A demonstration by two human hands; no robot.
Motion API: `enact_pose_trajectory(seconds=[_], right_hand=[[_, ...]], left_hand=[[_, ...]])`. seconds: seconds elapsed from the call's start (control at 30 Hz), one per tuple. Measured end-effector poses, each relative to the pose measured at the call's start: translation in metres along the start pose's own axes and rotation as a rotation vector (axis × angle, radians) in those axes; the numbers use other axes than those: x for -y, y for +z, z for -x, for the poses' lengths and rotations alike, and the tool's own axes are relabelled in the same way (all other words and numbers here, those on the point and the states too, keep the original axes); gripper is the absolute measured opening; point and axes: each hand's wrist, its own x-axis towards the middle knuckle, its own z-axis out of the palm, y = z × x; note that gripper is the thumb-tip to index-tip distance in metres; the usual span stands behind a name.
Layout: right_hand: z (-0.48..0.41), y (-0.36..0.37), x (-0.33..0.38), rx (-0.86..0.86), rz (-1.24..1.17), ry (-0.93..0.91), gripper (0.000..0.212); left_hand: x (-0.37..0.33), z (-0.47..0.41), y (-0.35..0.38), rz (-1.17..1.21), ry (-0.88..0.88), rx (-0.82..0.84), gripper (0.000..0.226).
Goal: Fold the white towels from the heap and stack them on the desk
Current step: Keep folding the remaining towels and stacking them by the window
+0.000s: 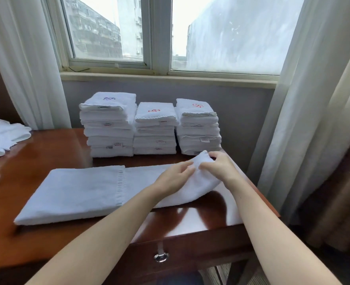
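A long white towel lies folded lengthwise across the brown desk. Its right end is lifted off the desk. My left hand and my right hand both pinch that raised end, close together. Behind them stand three stacks of folded white towels: a left stack with a blue emblem on top, a middle stack and a right stack, both with red emblems. The heap of unfolded white towels lies at the desk's left edge, partly cut off by the frame.
A window with a sill is behind the desk, with white curtains hanging on both sides. The desk front has a drawer with a metal pull. The desk's right edge ends just right of my right forearm.
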Motion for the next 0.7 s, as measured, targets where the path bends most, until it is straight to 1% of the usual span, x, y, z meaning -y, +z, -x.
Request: enact_pose_trajectory(seconds=[0.03,0.07,0.13,0.17,0.23,0.3,0.33,0.4,0.47,0.53,0.57,0.63,0.7], right_hand=[[0.002,0.001,0.008,-0.011,-0.08,-0.04,0.043],[0.004,0.003,0.017,-0.012,-0.16,-0.084,0.043],[0.01,0.012,0.035,0.032,-0.354,-0.152,0.028],[0.015,0.017,0.044,0.051,-0.435,-0.176,0.029],[0.021,0.032,0.059,0.05,-0.498,-0.222,0.034],[0.028,0.049,0.071,0.095,-0.524,-0.265,0.024],[0.032,0.059,0.078,0.133,-0.525,-0.296,0.022],[0.039,0.079,0.092,0.187,-0.484,-0.364,0.036],[0.044,0.1,0.105,0.204,-0.469,-0.423,0.048],[0.048,0.12,0.118,0.204,-0.509,-0.467,0.048],[0.049,0.13,0.124,0.196,-0.523,-0.485,0.049],[0.051,0.15,0.132,0.177,-0.516,-0.502,0.051],[0.054,0.17,0.136,0.189,-0.432,-0.502,0.048]], left_hand=[[-0.011,-0.001,-0.005,0.141,-0.046,0.005,0.028],[-0.021,-0.001,-0.011,0.254,-0.114,-0.003,0.035],[-0.035,0.003,-0.03,0.397,-0.231,-0.046,0.052],[-0.038,0.006,-0.042,0.432,-0.256,-0.072,0.057],[-0.039,0.015,-0.071,0.476,-0.292,-0.106,0.065],[-0.036,0.026,-0.101,0.506,-0.327,-0.095,0.069],[-0.033,0.031,-0.115,0.515,-0.342,-0.087,0.066],[-0.029,0.045,-0.14,0.501,-0.381,-0.096,0.054],[-0.02,0.06,-0.159,0.396,-0.404,-0.177,0.037],[-0.007,0.075,-0.178,0.319,-0.387,-0.256,0.02],[0.0,0.083,-0.187,0.321,-0.373,-0.276,0.016],[0.013,0.098,-0.205,0.36,-0.362,-0.308,0.013],[0.023,0.113,-0.221,0.388,-0.363,-0.35,0.008]])
